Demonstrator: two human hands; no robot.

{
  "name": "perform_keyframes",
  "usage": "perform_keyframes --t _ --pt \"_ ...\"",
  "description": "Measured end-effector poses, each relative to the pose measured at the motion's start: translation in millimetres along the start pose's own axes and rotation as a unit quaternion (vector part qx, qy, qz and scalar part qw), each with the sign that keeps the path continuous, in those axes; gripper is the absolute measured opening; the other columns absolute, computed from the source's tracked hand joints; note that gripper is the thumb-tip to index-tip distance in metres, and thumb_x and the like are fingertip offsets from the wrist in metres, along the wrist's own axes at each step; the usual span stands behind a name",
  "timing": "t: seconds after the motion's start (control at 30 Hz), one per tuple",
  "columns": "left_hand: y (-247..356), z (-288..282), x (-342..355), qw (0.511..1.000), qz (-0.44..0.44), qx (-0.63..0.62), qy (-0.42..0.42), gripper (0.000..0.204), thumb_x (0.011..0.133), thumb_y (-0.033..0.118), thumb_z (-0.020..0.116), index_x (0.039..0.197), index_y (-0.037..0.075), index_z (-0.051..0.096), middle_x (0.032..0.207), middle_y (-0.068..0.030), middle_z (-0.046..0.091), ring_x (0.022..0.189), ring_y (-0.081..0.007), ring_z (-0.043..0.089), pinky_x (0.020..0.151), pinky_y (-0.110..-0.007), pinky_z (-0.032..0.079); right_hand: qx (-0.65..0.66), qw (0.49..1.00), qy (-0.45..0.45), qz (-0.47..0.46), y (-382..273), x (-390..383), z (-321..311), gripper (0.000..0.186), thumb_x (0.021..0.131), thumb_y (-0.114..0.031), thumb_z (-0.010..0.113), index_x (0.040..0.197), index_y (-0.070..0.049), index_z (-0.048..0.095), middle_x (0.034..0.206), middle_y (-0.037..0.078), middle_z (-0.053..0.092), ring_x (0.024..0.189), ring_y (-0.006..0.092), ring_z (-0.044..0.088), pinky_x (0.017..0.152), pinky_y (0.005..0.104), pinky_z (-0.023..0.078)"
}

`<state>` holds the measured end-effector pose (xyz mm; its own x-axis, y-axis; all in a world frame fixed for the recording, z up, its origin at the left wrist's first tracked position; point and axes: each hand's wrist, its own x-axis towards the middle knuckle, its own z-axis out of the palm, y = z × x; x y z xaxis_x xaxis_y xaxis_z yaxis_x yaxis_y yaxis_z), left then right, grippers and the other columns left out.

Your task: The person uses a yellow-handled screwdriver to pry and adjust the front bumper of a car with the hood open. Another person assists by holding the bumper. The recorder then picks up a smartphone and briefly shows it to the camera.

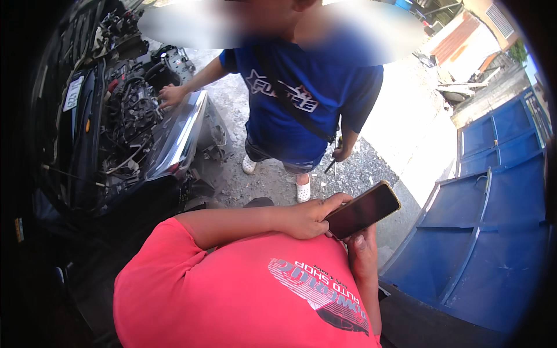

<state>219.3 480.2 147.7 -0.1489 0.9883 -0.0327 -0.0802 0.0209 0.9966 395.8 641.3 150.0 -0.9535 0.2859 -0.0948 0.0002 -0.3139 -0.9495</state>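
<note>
A dark-screened smartphone [366, 211] with a gold-edged case lies tilted in front of my chest. My left hand [310, 218] is closed around its left end, with the thumb along the upper edge. Below the phone, my right hand [363, 249] grips its lower edge from beneath; some of those fingers are hidden behind it. The screen looks black.
A person in a blue shirt [301, 124] stands ahead, one hand at the car's headlight [184, 136], the other holding a thin dark tool [330, 167]. The open engine bay [136, 107] lies left. Blue metal gates [481, 249] stand right. Gravel [267, 184] covers the ground.
</note>
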Motion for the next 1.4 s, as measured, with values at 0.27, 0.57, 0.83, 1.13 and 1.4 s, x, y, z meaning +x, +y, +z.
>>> perform_keyframes --t 0.27,0.57,0.83,1.13,1.4 --pt "3.9 18.6 167.9 0.963 0.001 0.094 -0.254 0.084 0.092 -0.003 0.057 0.166 0.005 0.02 0.142 -0.0273 0.062 0.134 -0.0384 0.066 0.112 -0.044 0.053 0.128 0.952 0.262 -0.094 4.5 -3.8 -86.8 0.116 0.089 -0.05 0.09 0.17 -0.008 0.018 0.15 0.019 0.05 0.133 0.031 0.06 0.105 0.0467 0.056" --pt "-33.5 -32.9 339.4 0.895 -0.025 0.048 -0.442 0.088 0.09 0.014 0.073 0.169 0.009 0.033 0.149 -0.0277 0.063 0.139 -0.0405 0.062 0.112 -0.048 0.054 0.185 0.893 0.408 -0.042 26.9 82.0 -204.3 0.096 0.088 -0.024 0.089 0.16 0.0 0.03 0.14 0.022 0.055 0.121 0.0316 0.063 0.096 0.043 0.06" --pt "13.7 -233.2 496.3 0.957 0.015 0.045 -0.285 0.064 0.094 0.021 0.075 0.155 0.007 0.059 0.14 -0.0176 0.069 0.128 -0.0308 0.067 0.108 -0.046 0.054 0.071 0.881 0.44 0.16 66.6 271.6 -367.6 0.061 0.09 -0.017 0.079 0.142 0.001 0.052 0.114 0.015 0.069 0.091 0.0247 0.07 0.076 0.0383 0.059" --pt "211.2 -386.6 536.8 0.871 0.486 -0.01 -0.07 0.101 0.078 0.066 0.088 0.148 -0.002 0.06 0.136 -0.0152 0.069 0.118 -0.0286 0.069 0.097 -0.042 0.057 -0.026 0.918 0.265 0.296 57.6 540.6 -468.1 0.063 0.089 -0.03 0.08 0.141 -0.002 0.058 0.116 0.013 0.073 0.094 0.0274 0.072 0.08 0.0435 0.061" --pt "194.0 -468.3 587.3 0.884 0.39 0.005 0.256 0.041 0.1 0.024 0.067 0.133 -0.001 0.071 0.12 -0.0144 0.075 0.1 -0.0239 0.073 0.082 -0.037 0.059 -0.093 0.944 -0.001 0.316 24.6 825.3 -450.8 0.063 0.089 -0.032 0.08 0.14 -0.003 0.059 0.117 0.013 0.074 0.096 0.0279 0.072 0.083 0.0443 0.061"
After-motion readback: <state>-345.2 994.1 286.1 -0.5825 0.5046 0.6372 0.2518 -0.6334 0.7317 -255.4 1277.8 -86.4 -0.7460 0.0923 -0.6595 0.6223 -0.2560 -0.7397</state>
